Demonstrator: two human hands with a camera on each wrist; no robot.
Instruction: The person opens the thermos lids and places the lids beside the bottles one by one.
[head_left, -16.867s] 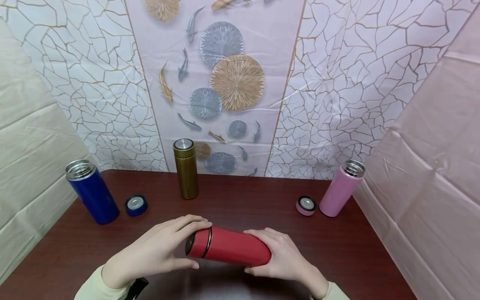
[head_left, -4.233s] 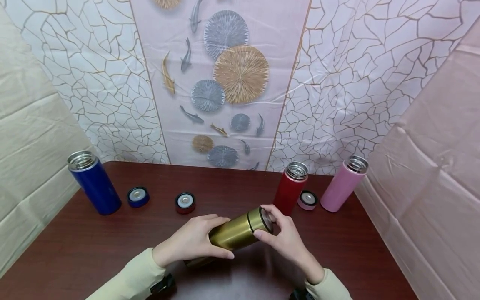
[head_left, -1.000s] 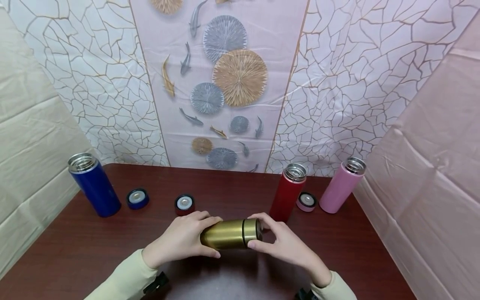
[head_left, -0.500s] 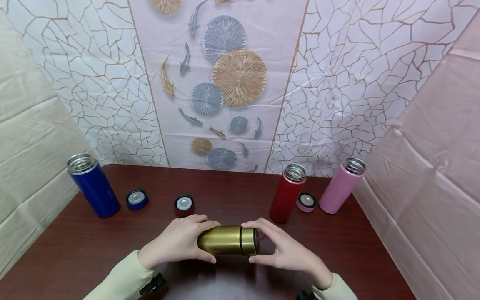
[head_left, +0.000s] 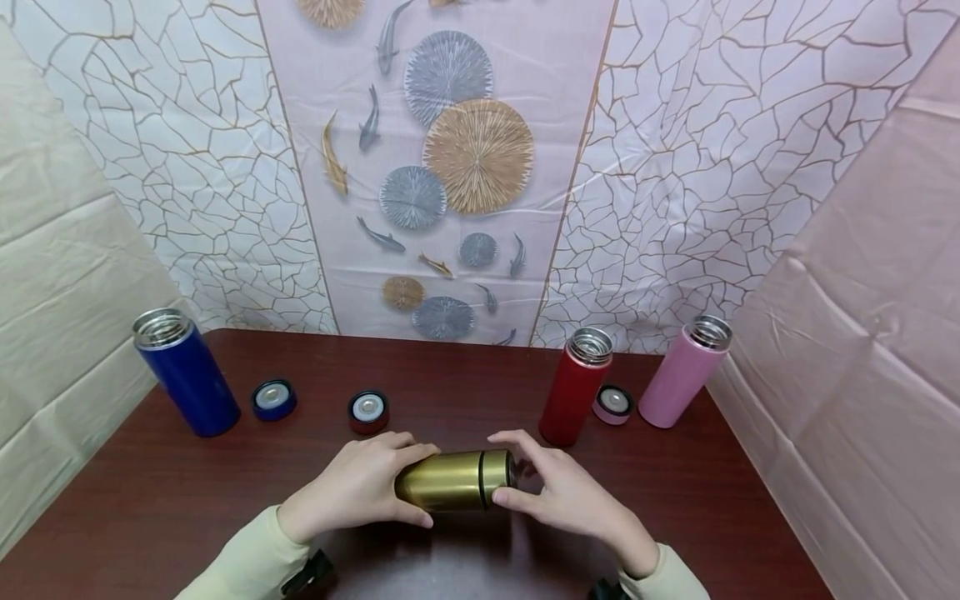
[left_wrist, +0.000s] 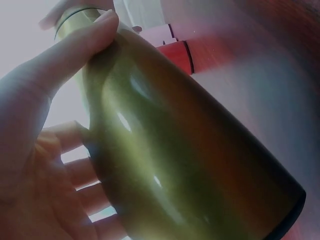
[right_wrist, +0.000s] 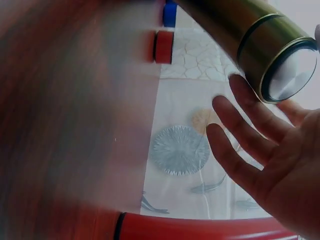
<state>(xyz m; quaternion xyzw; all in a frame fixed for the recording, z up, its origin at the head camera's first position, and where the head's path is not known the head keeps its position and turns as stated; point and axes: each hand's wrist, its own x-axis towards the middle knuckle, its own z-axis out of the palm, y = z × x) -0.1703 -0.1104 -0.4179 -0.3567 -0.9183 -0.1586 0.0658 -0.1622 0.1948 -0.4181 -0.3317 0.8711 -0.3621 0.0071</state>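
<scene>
My left hand (head_left: 367, 483) grips the body of a gold thermos bottle (head_left: 446, 481), which lies nearly level with its lid end pointing right. In the left wrist view, the thumb lies over the bottle and the fingers pass behind it. The gold lid (head_left: 497, 477) sits on the bottle, a dark ring marking the seam. My right hand (head_left: 573, 492) is at that lid, thumb near its lower edge and fingers extended above and behind. The right wrist view shows these fingers (right_wrist: 240, 130) spread and fairly straight by the lid's silver top; whether a fingertip touches is unclear.
Without lids stand a blue bottle (head_left: 187, 375) at left, and a red bottle (head_left: 573, 392) and pink bottle (head_left: 682, 379) at right. Upturned on the dark red table (head_left: 450, 375) lie the blue lid (head_left: 273, 400), red lid (head_left: 368, 412) and pink lid (head_left: 612, 404).
Since the earliest frame, the red bottle has gone from the hands to the right, its lid off, and the gold one was picked up. Lately the right fingers loosened and shifted around the gold lid.
</scene>
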